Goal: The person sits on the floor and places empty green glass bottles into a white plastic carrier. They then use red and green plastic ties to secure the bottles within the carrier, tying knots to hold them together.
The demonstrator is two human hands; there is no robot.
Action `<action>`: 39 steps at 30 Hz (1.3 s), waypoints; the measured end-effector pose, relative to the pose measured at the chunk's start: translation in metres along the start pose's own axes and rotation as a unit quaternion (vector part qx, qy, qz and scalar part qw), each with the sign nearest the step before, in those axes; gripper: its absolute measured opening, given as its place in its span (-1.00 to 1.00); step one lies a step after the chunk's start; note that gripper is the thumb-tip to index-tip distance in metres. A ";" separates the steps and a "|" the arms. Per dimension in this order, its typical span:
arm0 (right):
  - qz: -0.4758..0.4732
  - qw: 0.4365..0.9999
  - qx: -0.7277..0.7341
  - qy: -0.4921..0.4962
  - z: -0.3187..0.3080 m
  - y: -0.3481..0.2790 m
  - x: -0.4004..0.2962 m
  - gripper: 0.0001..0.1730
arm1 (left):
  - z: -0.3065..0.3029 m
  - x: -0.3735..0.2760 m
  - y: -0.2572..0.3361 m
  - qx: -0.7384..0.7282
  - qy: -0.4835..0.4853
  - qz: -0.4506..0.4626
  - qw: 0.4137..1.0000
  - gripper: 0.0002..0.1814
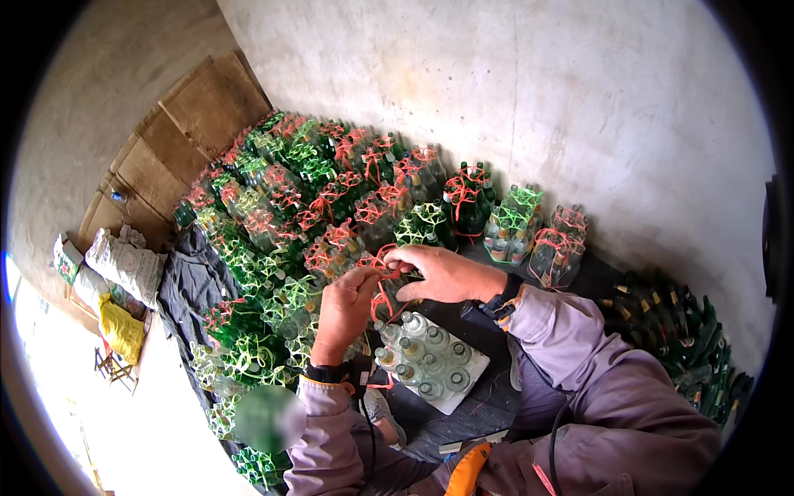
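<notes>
Red plastic twine (383,302) runs between my two hands and hangs down in loops. My left hand (342,313) pinches it between thumb and fingers. Opposite, my right hand (451,273) grips the same twine near its fingertips, with the thumb apart below. Just below the hands, several clear glass bottles (432,361) stand upright in a tight group on a white board (476,373). A strand of red twine lies by the board's left side. Between my hands and these bottles there is a gap.
Bundles of green and clear bottles (291,204), tied with red, green and yellow twine, fill the floor ahead and left. Loose dark bottles (682,347) lie stacked at right. Cardboard sheets (180,118) line the left wall; a white sack (126,265) and yellow bag (121,328) lie near it.
</notes>
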State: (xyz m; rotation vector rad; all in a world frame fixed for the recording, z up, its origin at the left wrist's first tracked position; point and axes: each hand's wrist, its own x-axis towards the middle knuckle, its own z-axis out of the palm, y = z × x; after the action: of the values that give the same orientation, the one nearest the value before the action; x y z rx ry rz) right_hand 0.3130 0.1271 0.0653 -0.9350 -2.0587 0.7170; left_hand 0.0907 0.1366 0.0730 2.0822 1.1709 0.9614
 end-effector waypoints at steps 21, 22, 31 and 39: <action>0.191 0.942 0.270 0.057 -0.029 0.041 -0.006 -0.66 | -0.049 -0.007 -0.045 -0.158 -0.061 -0.138 0.976 -0.63; 0.200 0.930 0.302 0.066 -0.032 0.042 -0.007 -0.65 | -0.054 -0.009 -0.050 -0.139 -0.058 -0.151 0.977 -0.67; 0.277 0.850 0.396 0.209 -0.057 0.042 -0.006 -0.64 | -0.084 -0.020 -0.056 -0.129 0.029 -0.168 0.977 -0.83; 0.226 0.882 0.369 0.186 -0.068 0.073 -0.016 -0.63 | -0.078 -0.027 -0.060 0.170 0.100 -0.053 0.979 -0.77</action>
State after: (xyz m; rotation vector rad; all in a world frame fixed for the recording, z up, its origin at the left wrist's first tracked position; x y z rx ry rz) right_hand 0.4028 0.1682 0.0437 -0.9880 -1.0726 1.3272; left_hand -0.0102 0.1501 0.0654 2.1904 1.6323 0.9946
